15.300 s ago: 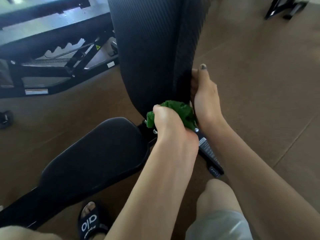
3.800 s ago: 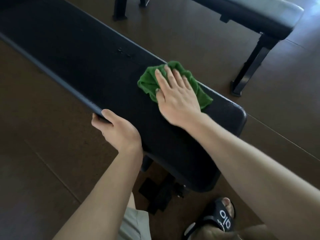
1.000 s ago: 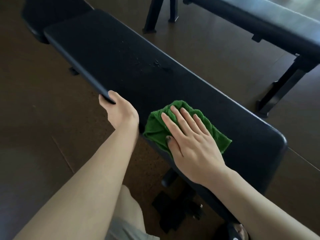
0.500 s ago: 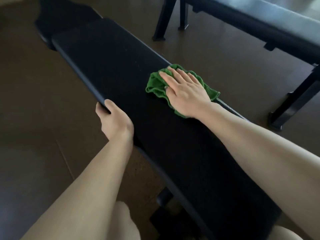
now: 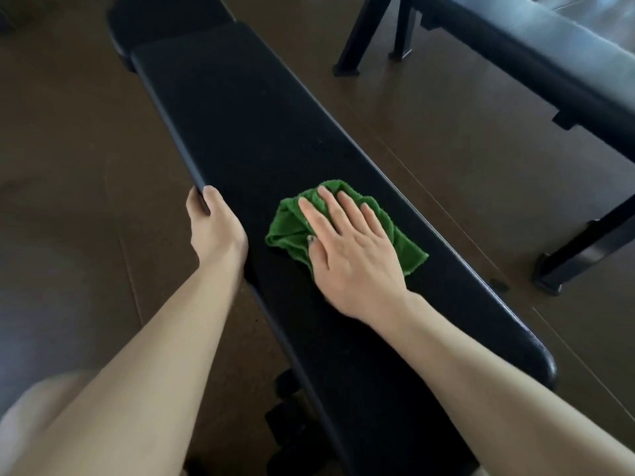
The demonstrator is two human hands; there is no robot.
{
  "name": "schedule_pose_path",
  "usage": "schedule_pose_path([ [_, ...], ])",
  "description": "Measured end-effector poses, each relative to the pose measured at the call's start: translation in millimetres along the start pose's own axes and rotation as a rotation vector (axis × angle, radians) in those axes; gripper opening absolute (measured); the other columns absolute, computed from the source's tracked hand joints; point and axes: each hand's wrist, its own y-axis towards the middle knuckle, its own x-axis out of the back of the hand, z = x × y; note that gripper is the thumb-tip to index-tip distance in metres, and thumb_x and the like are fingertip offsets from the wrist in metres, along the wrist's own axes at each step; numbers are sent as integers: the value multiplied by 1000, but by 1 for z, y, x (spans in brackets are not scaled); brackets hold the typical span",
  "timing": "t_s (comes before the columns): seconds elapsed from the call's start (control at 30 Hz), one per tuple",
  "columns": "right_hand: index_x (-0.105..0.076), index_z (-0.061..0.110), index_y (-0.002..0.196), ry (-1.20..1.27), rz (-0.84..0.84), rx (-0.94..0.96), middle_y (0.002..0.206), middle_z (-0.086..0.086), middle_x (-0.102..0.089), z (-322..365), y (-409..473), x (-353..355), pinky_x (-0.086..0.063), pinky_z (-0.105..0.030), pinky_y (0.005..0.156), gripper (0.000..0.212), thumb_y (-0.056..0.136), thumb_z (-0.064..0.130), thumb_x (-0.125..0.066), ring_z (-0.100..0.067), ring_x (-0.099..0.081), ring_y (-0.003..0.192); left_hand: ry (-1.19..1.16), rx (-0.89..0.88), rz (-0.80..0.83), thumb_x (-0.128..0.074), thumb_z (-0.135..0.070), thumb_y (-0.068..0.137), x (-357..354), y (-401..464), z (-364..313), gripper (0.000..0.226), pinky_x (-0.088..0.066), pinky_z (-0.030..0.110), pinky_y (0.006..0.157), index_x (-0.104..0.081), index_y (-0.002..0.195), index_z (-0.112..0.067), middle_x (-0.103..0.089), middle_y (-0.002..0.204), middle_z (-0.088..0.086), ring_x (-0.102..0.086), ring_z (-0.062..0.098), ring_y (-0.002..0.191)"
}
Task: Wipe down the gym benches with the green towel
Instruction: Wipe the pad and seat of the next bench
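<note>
Wiping in progress: flat right hand [image 5: 354,249] presses green towel [image 5: 288,228] mid-bench [image 5: 240,108]; left hand [image 5: 214,228] grips near-left edge. Far pad and second bench [image 5: 536,60] likely remain.

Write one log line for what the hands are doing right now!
step: wiping | right hand: flat on green towel | left hand: grips bench edge | other bench: untouched

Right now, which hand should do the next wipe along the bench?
The right hand, probably. Its flat fingers already press the green towel onto the bench. The left hand grips the bench's near edge, steadying it.
</note>
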Motion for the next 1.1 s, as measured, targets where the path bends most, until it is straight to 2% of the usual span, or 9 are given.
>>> schedule_pose_path([
  [0.13, -9, 36, 166, -15, -10, -64, 176, 2, -7, -18, 85, 3, -2, -42, 131, 57, 110, 39, -21, -21, -4, 162, -30, -3, 29, -30, -55, 106, 1, 3, 3, 54, -31, 32, 111, -29, 159, -42, -44, 156, -13, -43, 17, 143],
  [0.3, -4, 32, 167, -13, 5, -207, 176, -1, -1, -10, 165, 5, -1, -44, 131, 59, 110, 39, -17, -24, 0, 162, -76, 3, 43, -31, -52, 108, -1, 4, 5, 53, -29, 26, 99, -27, 160, -42, -43, 155, -16, -42, 11, 139],
  [0.5, -10, 29, 167, 36, -39, -174, 176, -1, -7, 62, 58, -12, -5, -46, 131, 61, 108, 41, -20, -25, -3, 162, -11, 27, 128, -28, -41, 111, 6, 20, -1, 43, -33, 26, 82, -29, 151, -25, -50, 120, -3, -51, 16, 95],
  [0.57, -9, 31, 167, 30, -16, -155, 175, 2, -5, 89, 26, -19, -4, -46, 131, 61, 108, 43, -20, -23, 0, 162, -59, 84, 106, -33, -39, 110, 10, 60, -13, 32, -33, 26, 80, -33, 135, -20, -46, 122, 3, -50, 20, 99],
  [0.63, -5, 35, 167, 25, -1, -177, 175, 6, 1, 98, 23, -20, 0, -45, 131, 61, 109, 45, -18, -19, 6, 162, -196, 216, 112, -40, -49, 100, 7, 107, -35, 36, -38, 35, 104, -32, 132, -32, -48, 128, -1, -52, 24, 116],
  [0.73, 0, 40, 166, -9, -10, -192, 174, 11, 5, 85, 58, -16, 5, -40, 131, 59, 109, 47, -17, -14, 11, 161, -231, 260, 174, -38, -51, 100, -3, 147, -61, 51, -38, 49, 115, -30, 147, -34, -50, 131, -6, -51, 25, 124],
  [0.9, -9, 38, 166, -12, -114, -461, 176, 5, -7, 32, 178, -3, -1, -41, 131, 59, 109, 42, -23, -19, -5, 162, -162, 189, 141, -29, -44, 109, -14, 152, -72, 44, -29, 37, 94, -30, 149, -26, -41, 129, -2, -41, 25, 113],
  [0.97, -6, 36, 167, -1, -109, -594, 176, 1, -5, 21, 212, 1, -2, -43, 131, 59, 109, 41, -19, -21, -5, 162, -148, 214, 121, -26, -44, 109, -12, 161, -75, 44, -27, 36, 94, -29, 149, -25, -43, 141, 1, -39, 24, 111],
  [1.1, -10, 30, 167, 18, -155, -647, 176, -3, -7, 67, 205, -11, -1, -46, 131, 62, 107, 43, -21, -26, -5, 162, -113, 263, 91, -24, -42, 110, -19, 194, -90, 50, -26, 32, 93, -28, 156, -21, -39, 159, 6, -41, 27, 118],
])
